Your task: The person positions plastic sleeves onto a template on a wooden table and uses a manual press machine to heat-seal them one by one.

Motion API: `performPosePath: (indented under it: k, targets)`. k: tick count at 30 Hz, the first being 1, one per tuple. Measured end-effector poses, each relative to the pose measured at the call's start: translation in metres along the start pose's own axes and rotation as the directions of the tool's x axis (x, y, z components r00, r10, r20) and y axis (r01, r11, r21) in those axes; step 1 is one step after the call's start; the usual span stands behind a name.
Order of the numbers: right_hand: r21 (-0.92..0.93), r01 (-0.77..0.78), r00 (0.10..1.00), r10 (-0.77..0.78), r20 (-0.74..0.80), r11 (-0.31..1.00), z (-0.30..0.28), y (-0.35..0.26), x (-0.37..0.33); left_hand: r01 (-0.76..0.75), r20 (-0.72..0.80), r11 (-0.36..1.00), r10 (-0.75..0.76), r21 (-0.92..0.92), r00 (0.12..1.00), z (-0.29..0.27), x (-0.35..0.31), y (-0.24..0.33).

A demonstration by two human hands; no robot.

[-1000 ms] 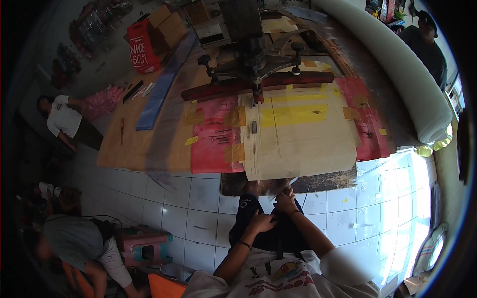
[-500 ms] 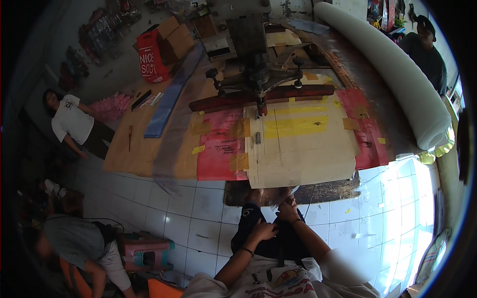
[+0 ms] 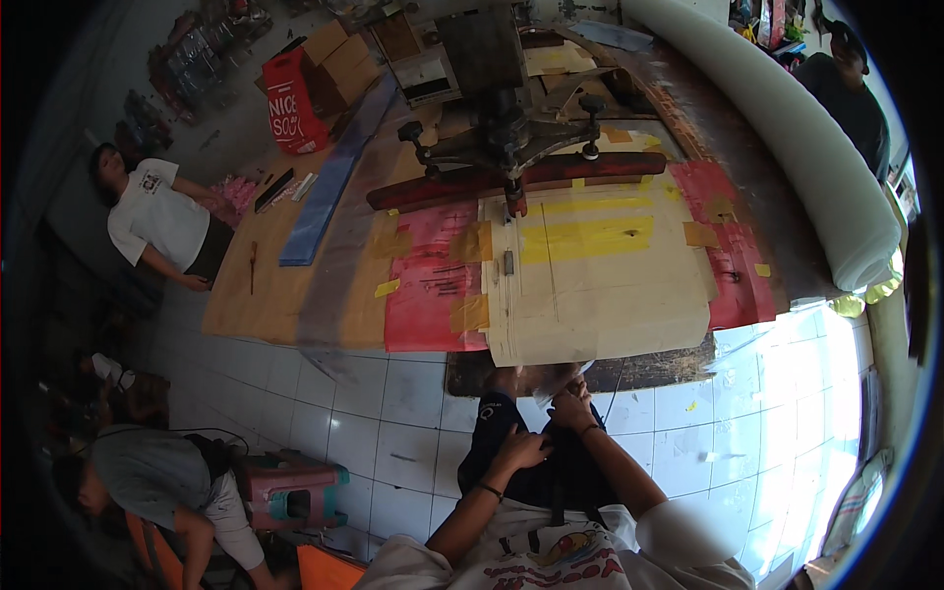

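My left hand [image 3: 523, 449] rests over my dark shorts [image 3: 484, 442], its fingers loosely bent and pointing right; I see nothing in it. Just ahead and to the right, my right hand [image 3: 568, 410] is closed by my right leg, below the table's near edge. Shiny clear plastic [image 3: 543, 397] shows beside its fingers; what they grip is too dark and small to make out. Above both hands lies a beige board [image 3: 600, 305] with yellow tape and red sheets [image 3: 433, 305] at its sides. A press head with a long dark red bar [image 3: 590, 170] hangs over the board's far part.
A blue strip [image 3: 329, 202], a red bag [image 3: 292, 108] and a cardboard box [image 3: 339, 74] lie on the left of the wooden table [image 3: 246, 305]. A thick white roll [image 3: 787, 147] runs along the right. Other people stand left and far right; one bends near a stool [image 3: 295, 497].
My view has shifted slightly. The person at the left has come nearer the table. My two hands stay close together with little visible movement.
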State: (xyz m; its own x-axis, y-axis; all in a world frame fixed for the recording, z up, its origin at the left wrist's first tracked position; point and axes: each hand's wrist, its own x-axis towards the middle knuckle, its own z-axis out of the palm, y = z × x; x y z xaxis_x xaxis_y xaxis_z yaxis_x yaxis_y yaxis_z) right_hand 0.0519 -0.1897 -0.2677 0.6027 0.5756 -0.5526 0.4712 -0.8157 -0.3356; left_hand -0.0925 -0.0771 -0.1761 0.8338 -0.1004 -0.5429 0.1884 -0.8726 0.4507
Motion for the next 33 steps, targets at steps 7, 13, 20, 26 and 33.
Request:
performPosePath:
  k: [7,13,20,26,33]
  targets:
    - [0.087,0.057,0.998,-0.057,-0.002,0.995,-0.01,-0.003,0.005,-0.007,-0.161,1.0,0.011,0.024,0.987,0.006,0.0,-0.002]
    - [0.07,-0.006,0.999,0.008,-0.031,0.998,-0.002,0.015,0.011,-0.269,-0.548,0.94,0.115,-0.209,0.828,-0.028,-0.014,0.014]
    - [0.252,0.273,0.952,-0.222,-0.211,0.928,-0.072,0.007,-0.066,-0.724,-0.593,0.634,0.483,-0.271,0.645,-0.227,-0.141,0.087]
    - [0.427,0.737,0.667,-0.665,-0.335,0.524,-0.261,-0.069,-0.217,-0.379,-0.792,0.818,0.546,0.433,0.273,-0.299,-0.105,0.074]
    - [-0.01,0.622,0.488,-0.398,-0.777,0.783,-0.372,-0.088,-0.164,-0.345,-0.748,0.83,0.55,0.439,0.371,-0.284,-0.076,0.061]
